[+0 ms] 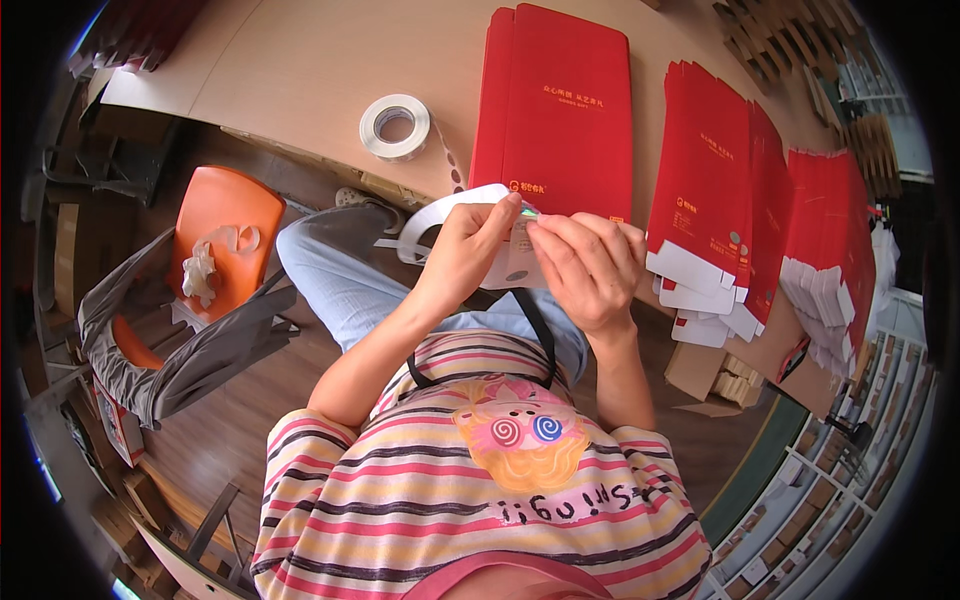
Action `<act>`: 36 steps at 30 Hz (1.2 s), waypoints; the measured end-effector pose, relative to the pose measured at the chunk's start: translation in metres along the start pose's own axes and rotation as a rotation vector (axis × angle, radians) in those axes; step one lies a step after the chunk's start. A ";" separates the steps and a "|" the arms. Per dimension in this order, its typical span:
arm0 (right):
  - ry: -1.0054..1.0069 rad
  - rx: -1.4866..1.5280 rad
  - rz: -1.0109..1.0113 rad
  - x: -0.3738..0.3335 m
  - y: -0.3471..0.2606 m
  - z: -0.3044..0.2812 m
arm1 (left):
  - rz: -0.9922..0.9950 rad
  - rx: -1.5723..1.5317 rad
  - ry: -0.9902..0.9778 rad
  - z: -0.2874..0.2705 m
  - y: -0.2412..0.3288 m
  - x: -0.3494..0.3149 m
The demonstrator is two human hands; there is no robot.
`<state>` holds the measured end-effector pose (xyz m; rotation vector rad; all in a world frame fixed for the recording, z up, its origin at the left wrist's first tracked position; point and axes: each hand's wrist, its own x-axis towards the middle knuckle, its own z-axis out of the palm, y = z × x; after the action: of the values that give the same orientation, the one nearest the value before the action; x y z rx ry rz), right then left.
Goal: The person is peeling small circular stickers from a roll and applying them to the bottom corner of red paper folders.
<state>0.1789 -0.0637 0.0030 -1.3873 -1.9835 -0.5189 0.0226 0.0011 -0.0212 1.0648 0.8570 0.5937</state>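
My left hand (463, 248) pinches a white backing strip (425, 222), which curls in a loop beside the wrist. Close by, the fingers of my right hand (588, 262) are closed at a small shiny rainbow-tinted sticker (529, 211), right at the left fingertips. Both hands are over the table's near edge, just in front of a stack of flat red cartons (560, 100). A pale flap with a grey round spot (517, 274) shows below and between the hands; how it joins the cartons is partly hidden.
On the table (300, 80) lies a white sticker roll (395, 127), its strip of round stickers trailing toward me. More red cartons with white flaps (700, 180) are fanned out at the right, beside another carton stack (825, 240). An orange chair (225, 215) holds crumpled backing strips.
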 end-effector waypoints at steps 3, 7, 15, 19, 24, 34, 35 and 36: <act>-0.025 0.304 0.172 0.006 0.008 -0.005 | 0.032 -0.008 0.038 0.008 0.008 -0.005; -0.221 0.747 0.714 0.009 0.057 -0.034 | 0.205 -0.018 0.044 0.005 -0.004 -0.003; -0.861 0.530 0.818 0.010 0.125 -0.032 | 0.189 0.250 0.016 0.004 -0.004 -0.008; -0.928 0.459 0.847 0.012 0.121 -0.031 | 0.259 0.309 -0.001 0.002 -0.003 -0.007; -0.850 0.518 0.812 0.007 0.122 -0.026 | 0.120 0.258 -0.055 -0.001 -0.008 -0.007; -0.856 -0.124 0.630 0.016 0.091 -0.027 | 0.136 0.270 -0.085 -0.002 -0.006 -0.006; -0.766 -0.077 0.750 0.015 0.092 -0.029 | 0.126 0.260 -0.085 -0.002 -0.006 -0.007; -0.672 -0.029 0.864 0.013 0.093 -0.031 | 0.116 0.250 -0.082 -0.003 -0.006 -0.007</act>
<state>0.2710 -0.0413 0.0300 -2.4405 -1.5585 0.3638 0.0165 -0.0049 -0.0256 1.3646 0.8158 0.5450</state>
